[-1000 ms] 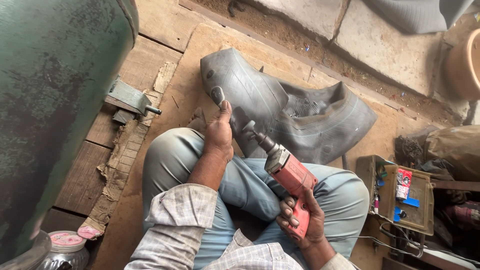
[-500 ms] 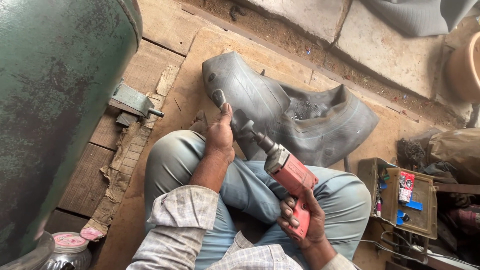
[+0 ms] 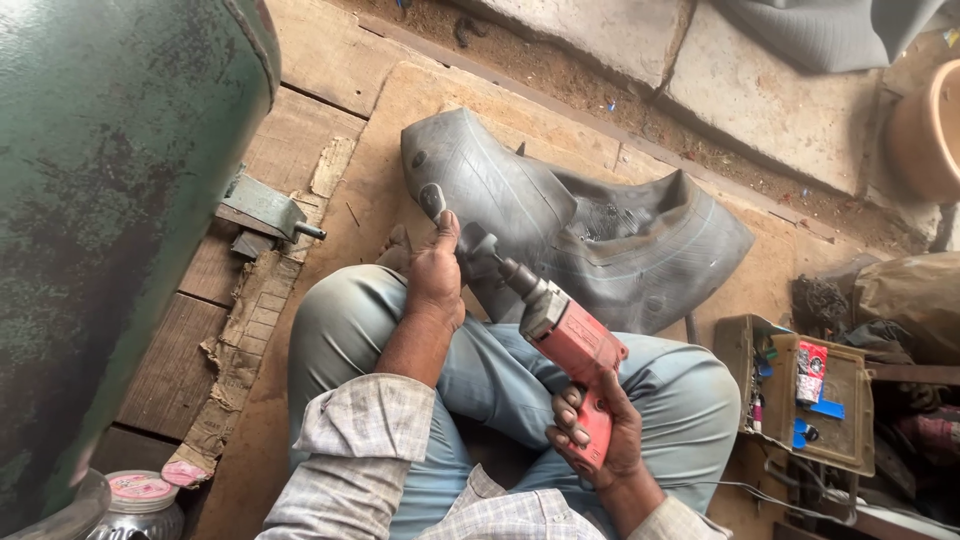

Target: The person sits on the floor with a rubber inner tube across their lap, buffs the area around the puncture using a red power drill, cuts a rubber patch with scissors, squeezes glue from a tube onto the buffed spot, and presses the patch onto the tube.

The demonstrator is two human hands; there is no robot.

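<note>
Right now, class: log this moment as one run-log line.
left hand: pressing small rubber patch by grinding tip | right hand: gripping red power drill | inner tube: on wooden floor | tool tray: at right

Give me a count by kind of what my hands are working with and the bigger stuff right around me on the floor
Red power drill, held in the right hand: 1
Black rubber inner tube, pressed by the left hand: 1
Green metal tank: 1
Open box of small parts: 1
Pink-lidded tin: 1
Total: 5
</note>
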